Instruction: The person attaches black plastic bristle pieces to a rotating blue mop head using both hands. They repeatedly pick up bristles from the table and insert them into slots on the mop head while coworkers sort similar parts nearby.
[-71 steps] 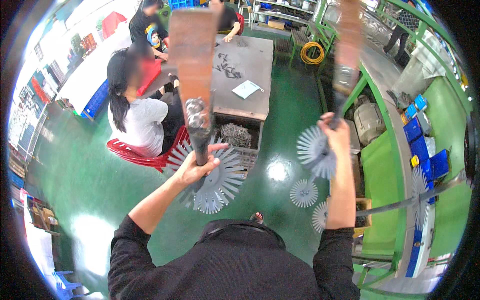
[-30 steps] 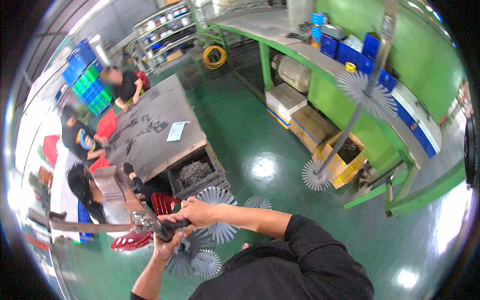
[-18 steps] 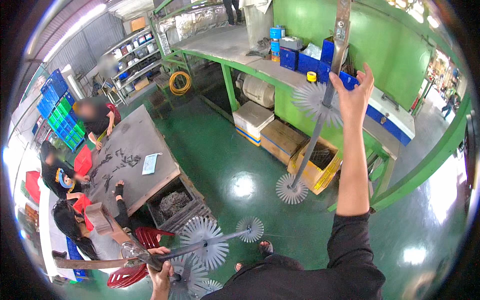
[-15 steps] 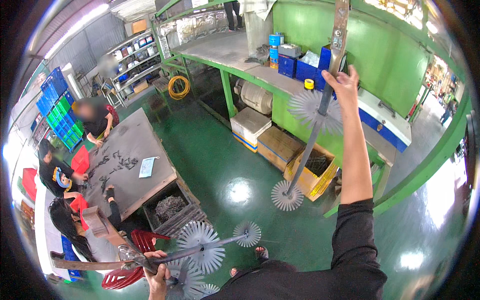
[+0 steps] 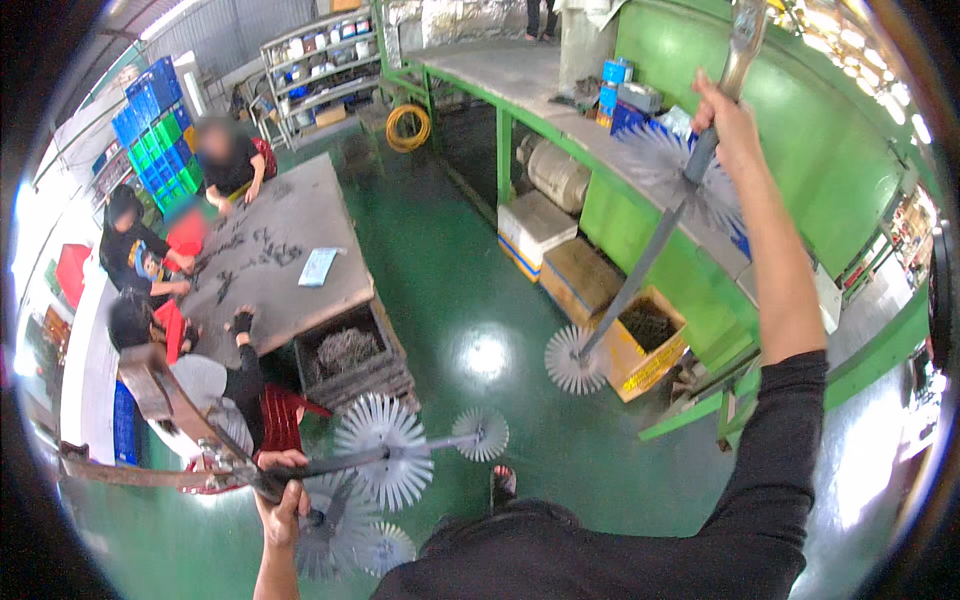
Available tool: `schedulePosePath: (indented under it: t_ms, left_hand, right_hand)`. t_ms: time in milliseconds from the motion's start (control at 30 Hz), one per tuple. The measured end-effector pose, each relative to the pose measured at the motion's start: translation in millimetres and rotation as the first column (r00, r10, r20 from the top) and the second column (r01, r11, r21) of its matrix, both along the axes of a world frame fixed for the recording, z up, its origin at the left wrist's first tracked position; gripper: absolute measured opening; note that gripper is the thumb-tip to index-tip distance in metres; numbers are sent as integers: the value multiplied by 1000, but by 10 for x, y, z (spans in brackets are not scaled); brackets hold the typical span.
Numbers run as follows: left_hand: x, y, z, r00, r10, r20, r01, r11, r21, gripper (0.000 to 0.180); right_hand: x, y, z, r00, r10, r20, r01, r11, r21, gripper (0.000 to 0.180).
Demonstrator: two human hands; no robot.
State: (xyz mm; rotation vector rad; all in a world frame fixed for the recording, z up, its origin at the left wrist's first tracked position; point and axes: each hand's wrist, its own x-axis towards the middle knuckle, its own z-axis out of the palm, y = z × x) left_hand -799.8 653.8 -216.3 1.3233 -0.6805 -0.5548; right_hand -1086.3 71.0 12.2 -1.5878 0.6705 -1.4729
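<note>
My right hand (image 5: 730, 130) is raised at the upper right, closed round a long metal rod (image 5: 640, 270) just below its flat brown top. The rod slants down to the left and carries a slotted grey disc (image 5: 577, 360) at its lower end and a larger fanned disc (image 5: 670, 165) below my hand. At the lower left my left hand (image 5: 283, 500) is closed on similar rods bunched together, whose flat curved metal ends (image 5: 165, 400) stick out leftward. Several slotted discs (image 5: 383, 452) hang on these rods to the right of that hand.
Left stands a table (image 5: 310, 210) with small dark parts on top; several people sit round it. A crate of metal parts (image 5: 345, 350) is at its near end. Ahead right is a green workbench (image 5: 560, 120) with boxes (image 5: 645, 350) beneath. Red chairs (image 5: 285, 415) stand near my left hand.
My right hand has moved up and right with its rod. My left hand has shifted left and slightly up with its rods. The whole view has turned somewhat.
</note>
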Motion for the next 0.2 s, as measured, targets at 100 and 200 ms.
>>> schedulePosePath:
  t_ms: [100, 200]
  left_hand:
    - [-72, 80, 57, 1000, -20, 6, 20, 1000, 19, 34]
    - [-88, 356, -17, 989, -113, 96, 111, 993, 27, 36]
  right_hand:
    - [-133, 461, 68, 999, 39, -37, -39, 999, 5, 49]
    - [-217, 1057, 85, 997, 66, -29, -67, 998, -20, 48]
